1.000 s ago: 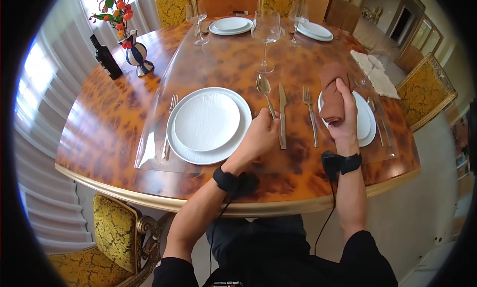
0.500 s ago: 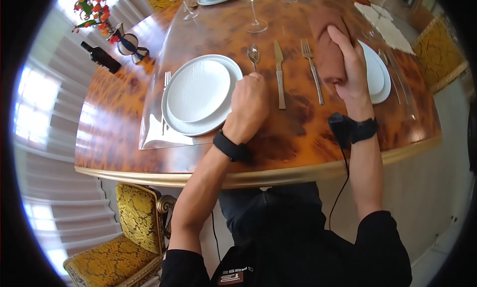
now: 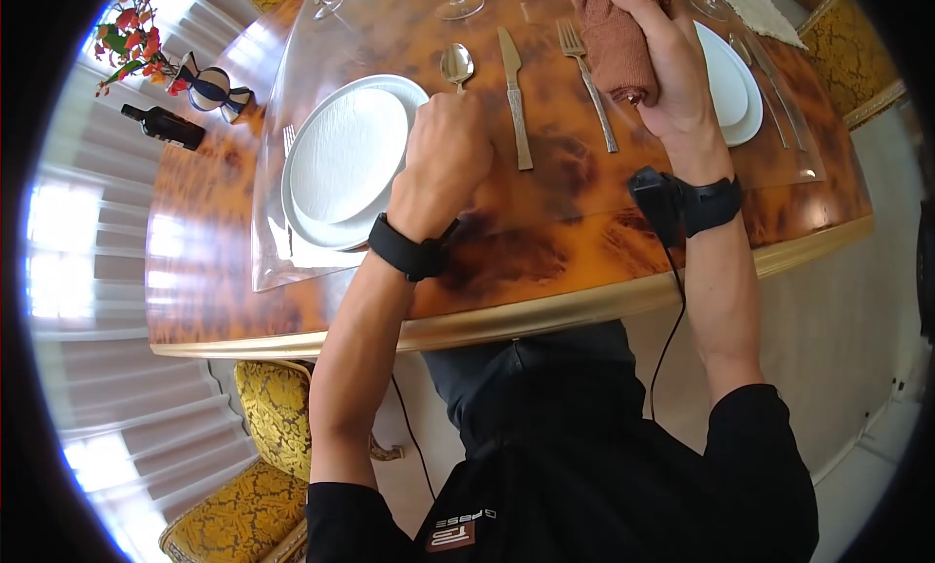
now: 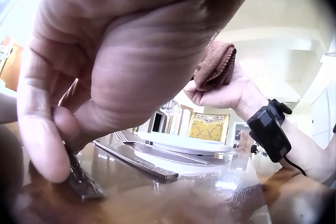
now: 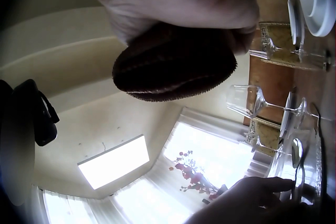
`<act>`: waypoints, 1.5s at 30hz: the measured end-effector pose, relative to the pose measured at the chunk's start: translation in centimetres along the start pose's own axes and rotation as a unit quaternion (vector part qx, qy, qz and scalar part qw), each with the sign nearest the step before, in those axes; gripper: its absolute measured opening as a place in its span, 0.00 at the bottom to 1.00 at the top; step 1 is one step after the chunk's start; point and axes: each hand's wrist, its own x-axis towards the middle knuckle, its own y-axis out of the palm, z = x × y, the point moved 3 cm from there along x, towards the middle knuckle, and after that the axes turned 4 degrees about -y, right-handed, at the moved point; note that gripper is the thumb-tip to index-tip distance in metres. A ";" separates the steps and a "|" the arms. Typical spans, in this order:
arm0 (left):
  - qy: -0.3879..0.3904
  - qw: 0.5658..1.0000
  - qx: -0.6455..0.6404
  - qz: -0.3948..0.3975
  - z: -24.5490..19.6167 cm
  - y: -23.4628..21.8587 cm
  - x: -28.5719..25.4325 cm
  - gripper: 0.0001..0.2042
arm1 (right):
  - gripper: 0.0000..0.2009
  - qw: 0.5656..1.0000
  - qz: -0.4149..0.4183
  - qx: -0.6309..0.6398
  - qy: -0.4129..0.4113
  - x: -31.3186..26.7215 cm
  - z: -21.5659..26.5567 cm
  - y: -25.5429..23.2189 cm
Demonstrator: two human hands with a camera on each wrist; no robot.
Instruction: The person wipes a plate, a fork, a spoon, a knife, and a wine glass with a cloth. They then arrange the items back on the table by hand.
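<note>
My left hand is beside the stacked white plates, pinching the handle of a spoon low over the tabletop. The spoon's bowl points to the far side, and the hand covers much of its handle in the head view. In the left wrist view the handle end shows below the fingers. A knife and a fork lie to the right of the spoon. Raised above the table, my right hand grips a rolled brown cloth napkin, thumb along its top.
Another plate setting lies right of the napkin, with cutlery beside it. Wine glasses stand farther back. At the left are a dark bottle and a vase of red flowers. A clear sheet covers part of the table.
The head view has tilted down. The left hand has drawn the spoon toward the near edge, and its bowl now sits lower beside the knife. The right hand still holds the napkin.
</note>
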 end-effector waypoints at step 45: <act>-0.065 0.833 -0.540 0.104 -3.2 -3.7 0.9 0.08 | 0.14 0.769 0.056 -0.580 -0.263 -0.9 2.0 3.3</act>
